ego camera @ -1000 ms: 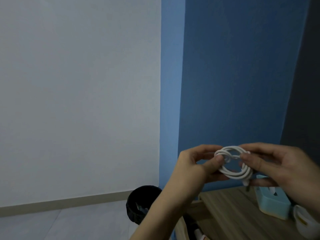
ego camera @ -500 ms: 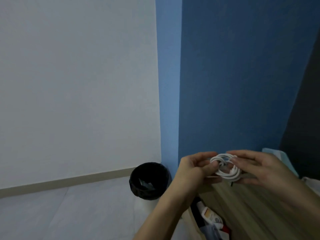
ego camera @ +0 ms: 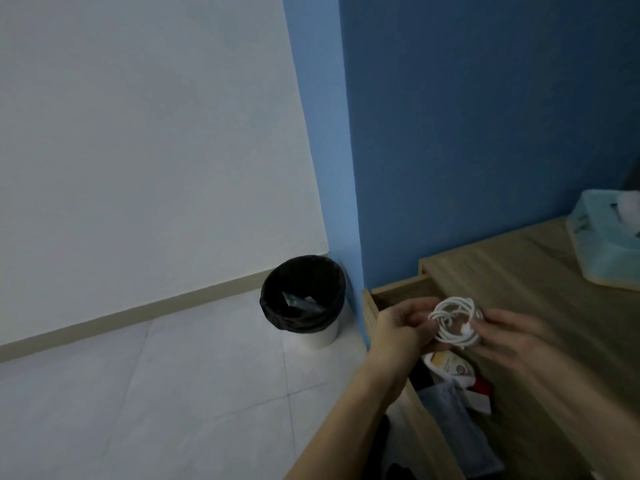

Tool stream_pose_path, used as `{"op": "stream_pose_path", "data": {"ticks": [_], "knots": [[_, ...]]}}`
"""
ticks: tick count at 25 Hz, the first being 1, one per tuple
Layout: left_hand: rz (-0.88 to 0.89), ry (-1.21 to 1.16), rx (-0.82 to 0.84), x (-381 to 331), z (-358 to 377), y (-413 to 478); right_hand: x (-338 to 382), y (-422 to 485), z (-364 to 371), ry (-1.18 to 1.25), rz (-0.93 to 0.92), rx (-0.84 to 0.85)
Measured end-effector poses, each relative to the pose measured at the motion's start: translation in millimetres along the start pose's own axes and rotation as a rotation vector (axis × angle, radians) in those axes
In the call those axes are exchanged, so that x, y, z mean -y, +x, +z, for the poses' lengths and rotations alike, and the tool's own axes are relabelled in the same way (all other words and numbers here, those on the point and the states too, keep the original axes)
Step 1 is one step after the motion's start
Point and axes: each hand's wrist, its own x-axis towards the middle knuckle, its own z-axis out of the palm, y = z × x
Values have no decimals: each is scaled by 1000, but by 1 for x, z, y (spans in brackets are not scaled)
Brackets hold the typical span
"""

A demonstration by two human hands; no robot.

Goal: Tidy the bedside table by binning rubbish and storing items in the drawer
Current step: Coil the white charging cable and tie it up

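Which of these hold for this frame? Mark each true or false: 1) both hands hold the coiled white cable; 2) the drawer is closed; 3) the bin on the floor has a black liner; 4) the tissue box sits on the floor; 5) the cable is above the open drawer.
1) True: the left hand and right hand both hold the coiled white cable.
2) False: the drawer is pulled open, with items inside.
3) True: the bin has a black liner.
4) False: the tissue box sits on the bedside table.
5) True.
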Motion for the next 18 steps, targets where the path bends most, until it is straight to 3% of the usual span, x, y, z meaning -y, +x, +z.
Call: {"op": "stream_pose_path", "data": {"ticks": [3, 9, 11, 15, 18], "knots": [[-57, 105, -31, 39, -6, 33, -35, 28, -13, 20, 93, -55], [147, 858, -98, 94, -28, 63, -102, 69, -19, -10, 238, -167], [125, 1027, -129, 110, -38, 69, -126, 77, -27, 8, 299, -209], [122, 1023, -151, 136, -47, 70, -159, 77, -35, 64, 419, -260], [135, 995, -166, 141, -47, 71, -178, 72, -32, -44, 456, -260]]}}
